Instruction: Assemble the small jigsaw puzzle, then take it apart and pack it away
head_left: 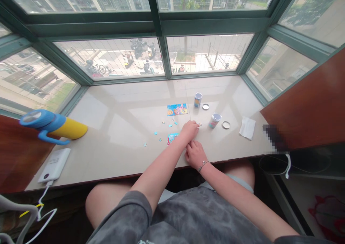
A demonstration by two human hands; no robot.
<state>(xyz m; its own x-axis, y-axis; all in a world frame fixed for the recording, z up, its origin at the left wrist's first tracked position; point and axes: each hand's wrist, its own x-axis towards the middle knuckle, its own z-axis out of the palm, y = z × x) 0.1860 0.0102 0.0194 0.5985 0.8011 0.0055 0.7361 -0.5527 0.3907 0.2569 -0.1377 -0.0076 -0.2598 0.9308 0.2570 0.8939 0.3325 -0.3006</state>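
My left hand [190,130] reaches across to the right over the table, fingers bent and close together at a small jigsaw piece [200,124]. Just below it, my right hand [196,153] rests near the table's front edge with its fingers curled; what they hold, if anything, is hidden. Partly covered by my left forearm lies a small joined section of jigsaw puzzle [171,138], blue and red. Behind it is a colourful rectangular puzzle picture [177,109]. Several loose pieces lie to the left, among them a blue piece [155,133].
Two small printed cans [198,100] stand open at the right, with round lids [225,125] beside them. Farther right lies a white tissue [247,128]. At the left are a yellow and blue bottle [58,126] and a white power bank [54,165] with a cable. Windows enclose the back.
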